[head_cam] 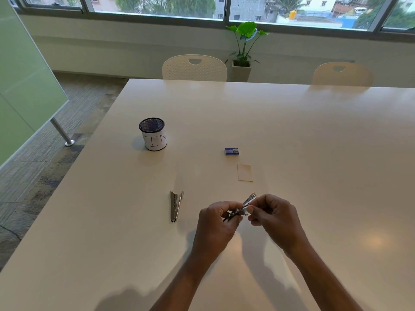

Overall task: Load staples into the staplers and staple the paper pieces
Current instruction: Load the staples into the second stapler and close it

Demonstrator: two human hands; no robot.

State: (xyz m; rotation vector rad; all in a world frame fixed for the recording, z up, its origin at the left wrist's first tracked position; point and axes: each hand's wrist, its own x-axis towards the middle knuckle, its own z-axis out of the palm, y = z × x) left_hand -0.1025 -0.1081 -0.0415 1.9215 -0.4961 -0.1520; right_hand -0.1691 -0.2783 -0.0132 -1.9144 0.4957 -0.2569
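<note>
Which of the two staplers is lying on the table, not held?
The left stapler, lying alone on the table. The other stapler is gripped by the left hand and right hand.

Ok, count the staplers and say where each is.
2. Loose stapler lies on the table, left of the hands; held stapler is gripped by left hand and right hand.

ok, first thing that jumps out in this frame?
Both hands, low centre: the left hand and right hand grip a small metal stapler. A second stapler lies open to their left; beyond sit a paper piece, a blue staple box and, far left, a mesh cup.
</note>
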